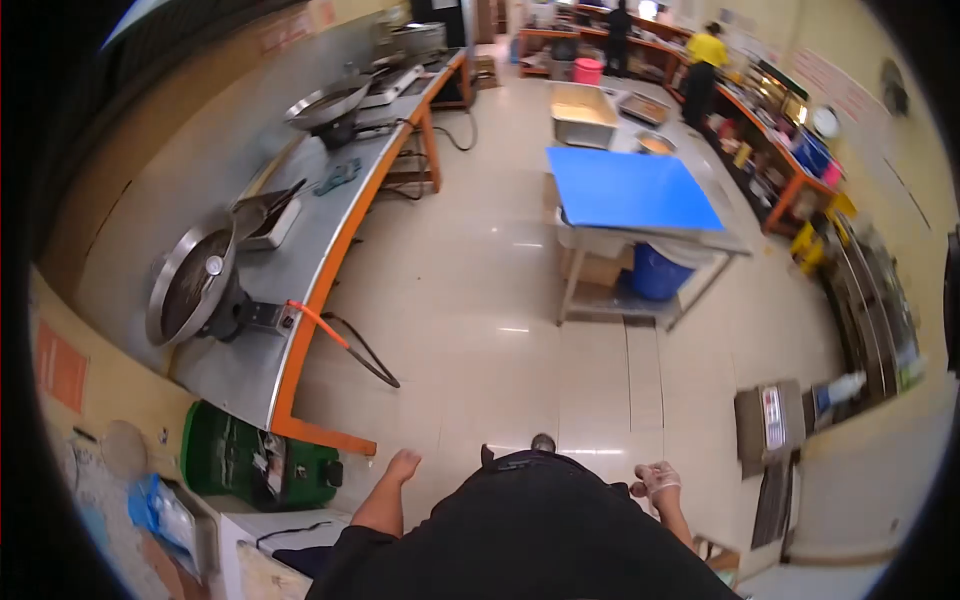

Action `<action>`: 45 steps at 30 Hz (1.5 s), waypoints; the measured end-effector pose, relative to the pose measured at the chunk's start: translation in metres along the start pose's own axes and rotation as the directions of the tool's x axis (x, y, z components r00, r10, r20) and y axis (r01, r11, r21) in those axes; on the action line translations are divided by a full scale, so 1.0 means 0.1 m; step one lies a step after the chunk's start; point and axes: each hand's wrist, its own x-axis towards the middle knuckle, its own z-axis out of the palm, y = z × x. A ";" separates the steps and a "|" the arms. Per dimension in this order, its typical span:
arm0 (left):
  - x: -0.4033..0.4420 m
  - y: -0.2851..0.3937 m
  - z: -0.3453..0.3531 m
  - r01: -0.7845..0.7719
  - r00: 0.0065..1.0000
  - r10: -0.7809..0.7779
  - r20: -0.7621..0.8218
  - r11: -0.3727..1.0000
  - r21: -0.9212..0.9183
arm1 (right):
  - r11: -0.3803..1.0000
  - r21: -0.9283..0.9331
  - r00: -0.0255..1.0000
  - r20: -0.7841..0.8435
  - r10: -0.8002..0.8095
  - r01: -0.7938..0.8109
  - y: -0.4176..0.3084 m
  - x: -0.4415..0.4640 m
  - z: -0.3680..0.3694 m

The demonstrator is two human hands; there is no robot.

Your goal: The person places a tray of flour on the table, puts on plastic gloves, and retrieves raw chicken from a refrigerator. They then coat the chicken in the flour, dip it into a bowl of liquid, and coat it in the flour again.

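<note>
Can't tell the grip on your left hand (403, 467) or gloved right hand (659, 481); green bin (308, 478) left, blue-topped worktop (635, 190) ahead.

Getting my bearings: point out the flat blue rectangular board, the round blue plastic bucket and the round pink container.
Flat blue rectangular board (635, 189): head view, middle of its top.
Round blue plastic bucket (657, 279): head view, its outer side.
Round pink container (587, 76): head view, its outer side.

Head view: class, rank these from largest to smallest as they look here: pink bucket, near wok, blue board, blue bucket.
1. Blue board
2. Near wok
3. Blue bucket
4. Pink bucket
</note>
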 end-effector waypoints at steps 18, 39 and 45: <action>2.57 -0.29 -1.57 0.645 0.729 -0.627 0.275 0.495 -0.582 | 0.824 0.101 0.681 0.513 -0.523 0.557 -5.43 3.55 4.03; 7.52 1.15 -4.60 0.419 0.888 -0.437 0.145 0.637 -0.647 | 0.852 0.174 0.868 -0.141 -0.475 0.494 -9.81 8.09 3.52; 8.51 1.81 -5.25 0.429 0.893 -0.411 0.184 0.650 -0.628 | 0.917 0.156 0.923 0.059 -0.381 0.368 -10.39 9.03 3.62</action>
